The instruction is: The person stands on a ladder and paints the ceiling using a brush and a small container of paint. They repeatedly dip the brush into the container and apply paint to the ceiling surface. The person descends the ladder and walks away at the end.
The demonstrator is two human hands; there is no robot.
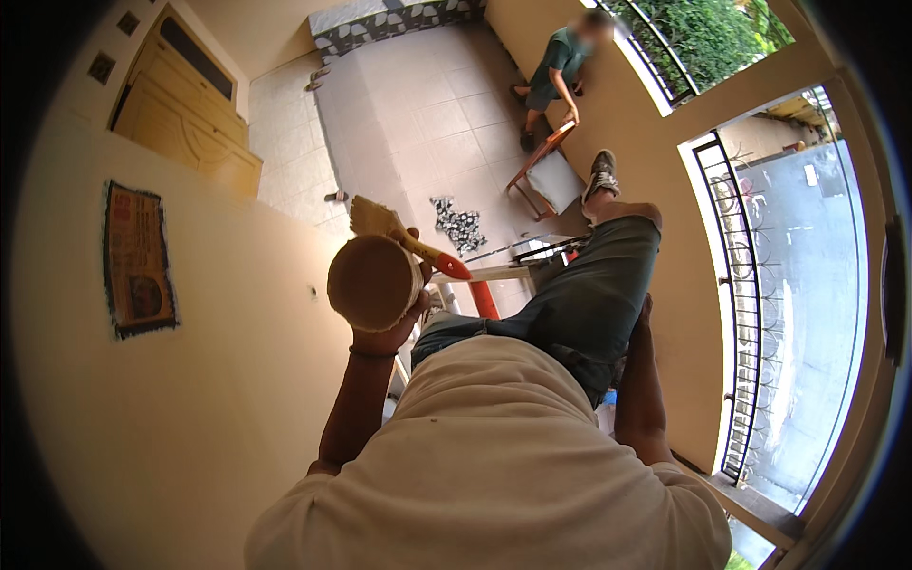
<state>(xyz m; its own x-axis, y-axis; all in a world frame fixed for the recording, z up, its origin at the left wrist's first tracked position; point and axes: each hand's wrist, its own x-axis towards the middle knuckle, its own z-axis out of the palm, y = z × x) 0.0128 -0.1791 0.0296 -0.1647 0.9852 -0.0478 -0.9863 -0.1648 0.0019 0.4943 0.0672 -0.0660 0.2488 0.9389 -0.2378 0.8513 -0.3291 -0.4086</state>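
Note:
My left hand is wrapped round a round paint container with brownish contents or interior. In the same hand is a paintbrush with a red and wooden handle, its pale bristles pointing up and left past the container's rim. My right arm reaches down beside my right thigh. Only a dark sliver of my right hand shows past the shorts, so its fingers and anything in them are hidden. Below my left hand are a pale crossbar and a red post, which look like part of a ladder.
Down on the tiled floor, a co-worker grips a wooden chair. A black-and-white cloth lies nearby. A cream wall with a poster rises at left; barred window openings line the right.

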